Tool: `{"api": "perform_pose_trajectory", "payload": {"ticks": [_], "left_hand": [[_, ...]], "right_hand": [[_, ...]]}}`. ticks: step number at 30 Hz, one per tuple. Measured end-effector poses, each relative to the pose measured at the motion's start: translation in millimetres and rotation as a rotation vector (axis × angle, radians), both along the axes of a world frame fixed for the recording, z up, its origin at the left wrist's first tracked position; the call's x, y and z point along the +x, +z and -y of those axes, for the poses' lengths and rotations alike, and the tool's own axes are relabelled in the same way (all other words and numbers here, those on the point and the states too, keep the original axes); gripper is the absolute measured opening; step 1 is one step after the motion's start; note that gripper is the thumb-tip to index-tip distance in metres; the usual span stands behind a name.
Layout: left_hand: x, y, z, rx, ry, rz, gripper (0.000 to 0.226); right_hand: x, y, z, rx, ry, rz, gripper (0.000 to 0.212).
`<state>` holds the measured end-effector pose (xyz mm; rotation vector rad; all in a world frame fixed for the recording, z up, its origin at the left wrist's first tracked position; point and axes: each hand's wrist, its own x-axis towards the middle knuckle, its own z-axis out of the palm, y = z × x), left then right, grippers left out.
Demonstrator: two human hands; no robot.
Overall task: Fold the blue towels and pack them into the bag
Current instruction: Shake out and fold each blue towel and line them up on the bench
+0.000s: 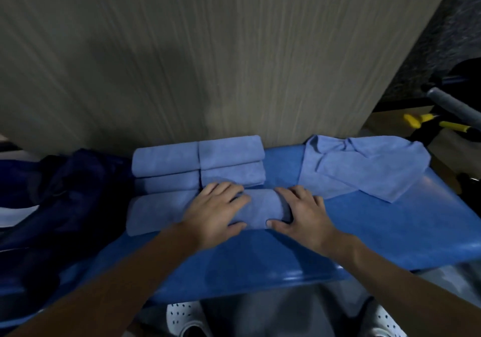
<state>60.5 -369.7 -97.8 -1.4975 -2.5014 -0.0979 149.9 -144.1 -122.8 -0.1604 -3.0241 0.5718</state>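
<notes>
- The folded towel lies on the blue surface, at the near right corner of the group of finished towels, and it touches them.
- The left hand clasps the left end of this towel. The fingers are curved over the top and the thumb is against the near edge.
- The right hand does the same at the right end, so both hands hold one bundle between them.
- The loose towels lie not yet folded on the right, near the wall. The dark bag is slumped on the left, just beside the finished ones.
- I judge the towel to be light, soft and a little fluffy — it is not fragile and not slippery, but it has no stiffness of its own.
- A bundle like this probably opens when it is lifted by one corner. It is better to take it at both short ends, with the thumbs under and the fingers over, and to press the layers lightly together.
- The bag looks limp too — its mouth cannot be seen clearly. One hand will perhaps be needed to hold it open while the other carries a towel in.
</notes>
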Motion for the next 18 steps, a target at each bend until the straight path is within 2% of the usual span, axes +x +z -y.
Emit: {"api": "perform_pose_trajectory", "payload": {"ticks": [5, 8, 11, 18], "left_hand": [[3.5, -7.4, 10.7, -0.024, 0.005, -0.044, 0.045], [5.8, -7.4, 14.2, -0.03, 0.039, -0.05, 0.044], [6.3, -4.6, 16.6, -0.045, 0.068, -0.056, 0.044], [1.2, -4.5, 27.1, -0.057, 0.122, -0.054, 0.041]], "right_hand": [[-15.2, 5.9, 15.9, 0.014, 0.006, -0.015, 0.083], [-14.7, 8.0, 16.7, -0.057, -0.066, -0.068, 0.072], [-18.4, 9.3, 19.7, -0.08, -0.043, -0.065, 0.064], [-31.1, 10.3, 31.5, -0.026, -0.033, -0.061, 0.068]]}}
